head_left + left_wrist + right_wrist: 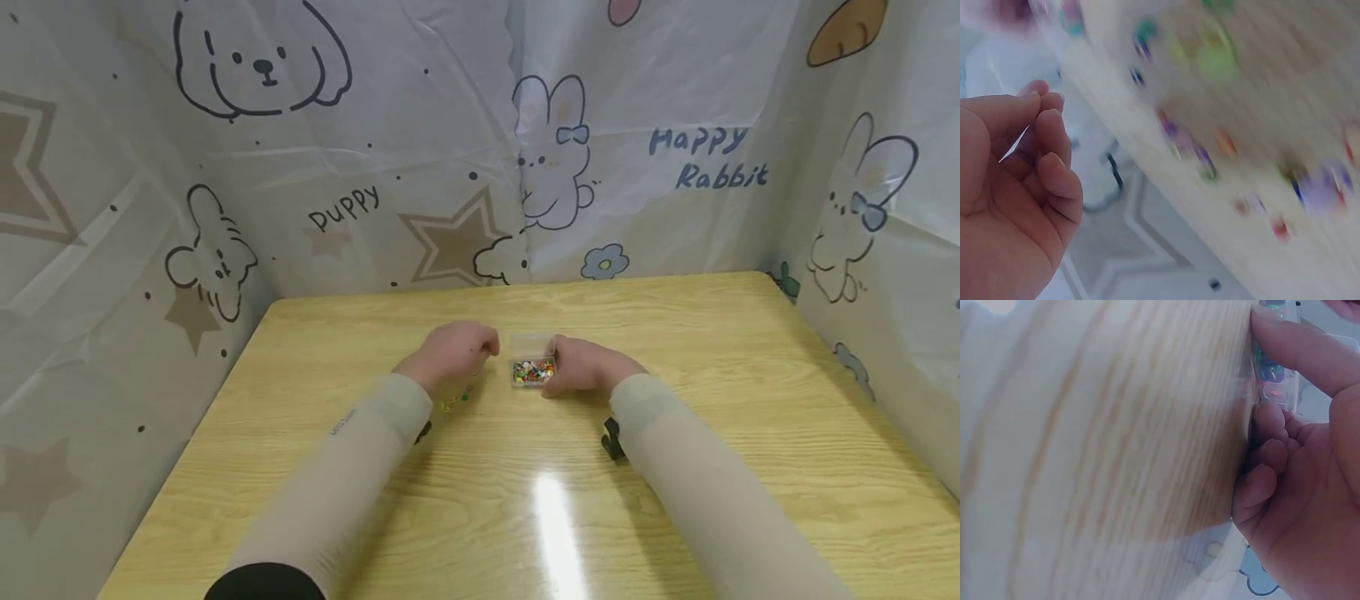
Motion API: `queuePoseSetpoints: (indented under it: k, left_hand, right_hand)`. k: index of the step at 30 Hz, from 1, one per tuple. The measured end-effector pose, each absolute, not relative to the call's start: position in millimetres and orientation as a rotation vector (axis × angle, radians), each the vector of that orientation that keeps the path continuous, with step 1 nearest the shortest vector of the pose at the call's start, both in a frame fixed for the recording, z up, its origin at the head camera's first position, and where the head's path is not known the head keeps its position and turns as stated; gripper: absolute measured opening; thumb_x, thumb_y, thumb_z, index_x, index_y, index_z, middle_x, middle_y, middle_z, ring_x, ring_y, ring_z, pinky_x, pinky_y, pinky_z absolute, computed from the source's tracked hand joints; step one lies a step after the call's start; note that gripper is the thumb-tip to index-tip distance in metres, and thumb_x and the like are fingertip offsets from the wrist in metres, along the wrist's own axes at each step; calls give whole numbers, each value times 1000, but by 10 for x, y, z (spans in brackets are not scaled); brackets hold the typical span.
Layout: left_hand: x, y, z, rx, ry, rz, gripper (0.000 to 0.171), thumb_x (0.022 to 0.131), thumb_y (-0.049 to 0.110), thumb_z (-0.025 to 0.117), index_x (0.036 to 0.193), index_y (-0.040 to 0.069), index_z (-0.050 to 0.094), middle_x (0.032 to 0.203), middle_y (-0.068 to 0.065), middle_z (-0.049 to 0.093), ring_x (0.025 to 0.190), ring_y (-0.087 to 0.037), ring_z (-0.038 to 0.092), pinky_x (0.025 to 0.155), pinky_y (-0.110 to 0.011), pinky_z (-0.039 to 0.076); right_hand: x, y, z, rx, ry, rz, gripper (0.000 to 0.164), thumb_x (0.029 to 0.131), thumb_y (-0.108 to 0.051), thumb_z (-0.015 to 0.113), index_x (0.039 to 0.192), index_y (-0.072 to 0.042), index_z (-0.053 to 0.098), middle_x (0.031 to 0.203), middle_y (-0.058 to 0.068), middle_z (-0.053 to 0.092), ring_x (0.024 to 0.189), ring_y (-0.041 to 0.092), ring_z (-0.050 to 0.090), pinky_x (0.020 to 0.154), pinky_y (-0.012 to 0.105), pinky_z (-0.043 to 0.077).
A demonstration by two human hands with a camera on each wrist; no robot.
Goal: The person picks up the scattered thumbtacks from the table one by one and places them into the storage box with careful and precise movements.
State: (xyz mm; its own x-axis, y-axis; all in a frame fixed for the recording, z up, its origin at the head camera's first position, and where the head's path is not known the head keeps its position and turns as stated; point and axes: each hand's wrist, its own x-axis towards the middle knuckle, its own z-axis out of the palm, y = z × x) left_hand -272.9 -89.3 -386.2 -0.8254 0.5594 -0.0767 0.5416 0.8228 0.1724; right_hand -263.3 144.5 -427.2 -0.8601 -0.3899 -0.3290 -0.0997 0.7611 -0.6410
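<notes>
A small clear plastic box filled with many-coloured beads rests on the table, its clear lid tipped back. My right hand grips the box at its right side, thumb at the near edge and fingers behind. In the right wrist view, the thumb and curled fingers lie along the box wall. To the left of the box, my left hand hovers with thumb and index fingertips together and the other fingers curled. Nothing shows between those fingertips. Loose beads lie under and beside the left wrist.
The pale wooden table extends around both arms, with a glare streak near the front. Printed cloth hangs behind and at both sides. In the left wrist view, several scattered beads and small charms are blurred.
</notes>
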Motion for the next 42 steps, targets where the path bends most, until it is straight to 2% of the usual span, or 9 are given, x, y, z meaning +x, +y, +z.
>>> queuePoseSetpoints:
  k: [4,9,17,21,26,33,37,42]
  left_hand:
    - [-2836,-1174,-3833,761,2936,207,26,96,10,42,105,19,66,106,4,65,91,-13,57,82,-39,50]
    - [-2915,-1455,-3914,615,2920,249,24,92,8,47,103,16,67,107,0,65,93,-18,56,84,-43,48]
    - [-2902,-1588,-4008,493,2825,204,21,87,6,52,93,20,67,99,2,64,83,-18,53,79,-43,47]
    - [-2914,-1562,-4024,541,2828,180,14,89,10,57,86,20,66,90,4,64,78,-17,53,75,-41,48]
    - [-2931,-1526,-4040,596,2847,122,17,88,8,59,77,19,64,80,4,62,73,-16,53,69,-37,47]
    - [-2916,-1417,-4021,705,2896,141,15,87,9,55,80,21,60,82,5,61,73,-16,52,69,-38,46]
    - [-2835,-1221,-3960,787,2891,164,12,90,14,56,83,22,59,81,7,59,71,-14,51,67,-34,44]
    - [-2720,-929,-3925,962,2862,155,15,92,10,52,87,21,63,83,9,60,71,-9,51,67,-29,46]
  right_hand:
    - [-2632,1458,-4237,-371,2495,-871,52,72,-23,81,111,-11,48,105,4,58,89,19,51,87,39,41]
    - [-2647,1466,-4231,-390,2498,-858,52,72,-24,80,111,-10,48,106,5,57,89,19,50,86,38,41]
    - [-2641,1456,-4221,-382,2502,-849,53,71,-24,81,110,-10,48,104,4,57,87,19,50,84,38,41]
    - [-2645,1452,-4234,-377,2505,-865,53,71,-23,81,110,-10,49,104,4,57,87,19,50,85,38,42]
    - [-2648,1447,-4269,-370,2499,-886,54,71,-22,82,111,-11,48,104,4,57,89,19,51,87,38,41]
    - [-2642,1450,-4300,-357,2513,-866,52,71,-25,82,108,-12,48,103,3,57,87,19,50,83,36,41]
    - [-2637,1461,-4291,-351,2503,-879,51,72,-24,81,108,-12,48,104,3,57,87,19,50,82,36,41]
    - [-2637,1459,-4295,-350,2501,-888,52,71,-24,81,109,-12,48,105,3,57,88,19,50,84,37,41]
